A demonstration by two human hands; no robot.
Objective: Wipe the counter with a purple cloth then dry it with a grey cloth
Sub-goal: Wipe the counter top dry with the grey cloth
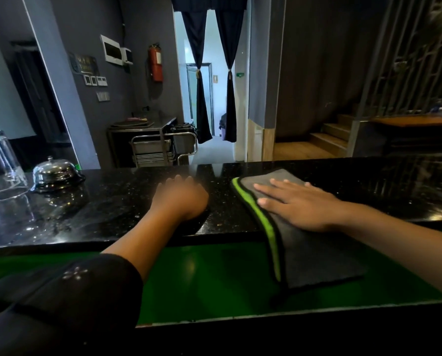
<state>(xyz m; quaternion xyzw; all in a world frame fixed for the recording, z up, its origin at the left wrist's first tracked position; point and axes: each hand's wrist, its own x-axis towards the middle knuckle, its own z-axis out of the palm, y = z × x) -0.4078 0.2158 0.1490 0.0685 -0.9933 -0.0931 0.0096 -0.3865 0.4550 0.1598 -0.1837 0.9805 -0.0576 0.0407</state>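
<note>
A person dries a black counter [240, 222] with a grey cloth [304, 247], the second half of the job by the look of it; no purple cloth is in view. The right hand [299, 204] lies flat on the cloth, fingers straight and spread, pressing it onto the stone. The cloth's near half hangs over the counter's front edge below that hand, its green trim running along the side nearest the left hand [180, 197]. That hand rests on the counter just beside the cloth, fingers curled under, holding nothing that shows. Drying likely calls next for a sweep toward the wetter-looking stretch beyond the left hand, where a service bell [57, 173] and an upturned glass [0, 163] stand.
</note>
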